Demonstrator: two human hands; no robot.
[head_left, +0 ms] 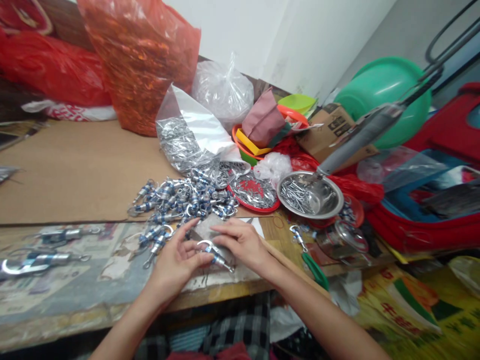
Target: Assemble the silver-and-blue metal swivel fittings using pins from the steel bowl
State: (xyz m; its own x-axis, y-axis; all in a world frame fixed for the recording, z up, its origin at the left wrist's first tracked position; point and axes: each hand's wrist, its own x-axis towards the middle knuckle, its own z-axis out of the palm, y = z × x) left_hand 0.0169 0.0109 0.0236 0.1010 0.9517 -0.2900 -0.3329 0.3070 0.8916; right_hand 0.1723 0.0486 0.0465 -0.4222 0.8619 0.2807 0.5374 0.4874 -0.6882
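Between my hands, near the table's front edge, is a small metal hook piece [216, 256] with a silver curved hook and a blue band. My left hand [183, 255] pinches it at the hook side, thumb and fingers closed on it. My right hand [240, 242] is just to its right, fingers bent over a grey metal block [208, 228]; whether its fingertips hold anything is too small to tell. A heap of similar blue and silver hook pieces [183, 197] lies right behind my hands.
A steel bowl [335, 202] of pins and a red tray [275, 206] of small metal parts stand behind to the right. Several bags line the back, including an orange one [142, 65]. Larger hooks [45, 262] lie at left, green-handled scissors [315, 271] at right.
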